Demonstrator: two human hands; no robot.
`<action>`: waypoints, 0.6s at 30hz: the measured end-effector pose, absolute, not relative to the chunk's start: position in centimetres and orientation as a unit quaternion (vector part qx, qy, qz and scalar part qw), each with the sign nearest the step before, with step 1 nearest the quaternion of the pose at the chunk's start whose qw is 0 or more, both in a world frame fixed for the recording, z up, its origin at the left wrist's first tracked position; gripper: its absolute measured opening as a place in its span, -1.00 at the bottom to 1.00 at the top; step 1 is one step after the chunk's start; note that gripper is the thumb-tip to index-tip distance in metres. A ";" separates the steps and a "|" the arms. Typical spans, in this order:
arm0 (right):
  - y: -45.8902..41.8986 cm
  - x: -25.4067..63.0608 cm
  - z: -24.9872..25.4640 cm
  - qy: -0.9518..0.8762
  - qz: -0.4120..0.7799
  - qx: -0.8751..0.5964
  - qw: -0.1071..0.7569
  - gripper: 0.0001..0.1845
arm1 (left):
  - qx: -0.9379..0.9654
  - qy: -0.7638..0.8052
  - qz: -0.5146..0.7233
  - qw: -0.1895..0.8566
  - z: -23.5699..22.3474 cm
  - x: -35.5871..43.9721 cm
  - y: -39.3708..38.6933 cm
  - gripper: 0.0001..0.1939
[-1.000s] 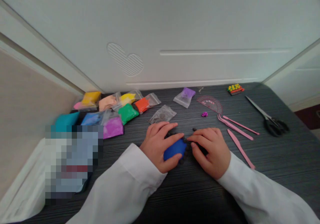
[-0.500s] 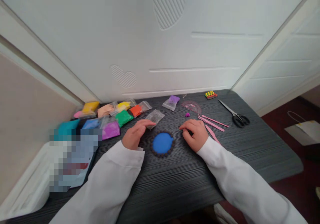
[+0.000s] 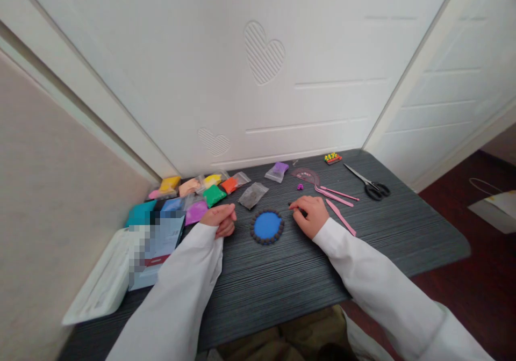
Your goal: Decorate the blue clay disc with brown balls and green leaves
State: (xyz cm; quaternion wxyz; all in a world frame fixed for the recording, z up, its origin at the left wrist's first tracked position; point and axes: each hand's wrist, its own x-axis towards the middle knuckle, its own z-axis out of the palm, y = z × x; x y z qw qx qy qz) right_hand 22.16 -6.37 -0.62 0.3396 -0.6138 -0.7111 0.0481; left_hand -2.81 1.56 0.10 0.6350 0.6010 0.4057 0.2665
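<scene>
A flat blue clay disc, edged with small dark brown clay balls, lies on the dark table between my hands. My left hand hovers at the disc's left, fingers curled in and thumb pressed to them; whatever they may hold is hidden. To the right of the disc, my right hand rests on the table with bent fingers closed around a small piece of dark clay, whose end shows at the fingertips. Above the disc is a zip bag of dark clay. A small purple clay bit lies beyond my right hand.
Several bags of coloured clay, one green, cluster at the back left. Near them are a booklet and white tray. Pink tools, a protractor, black-handled scissors and a yellow-red clay piece lie right.
My left hand has drawn back from the bag of dark clay, and its outstretched fingers have curled in. My right hand stays at about the same place beside the disc. The camera view has shifted.
</scene>
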 end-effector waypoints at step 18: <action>-6.8 21.3 -0.1 -0.762 0.089 -0.564 0.307 -0.74 | 0.855 0.461 0.141 0.191 0.9 2.2 2.7 -0.67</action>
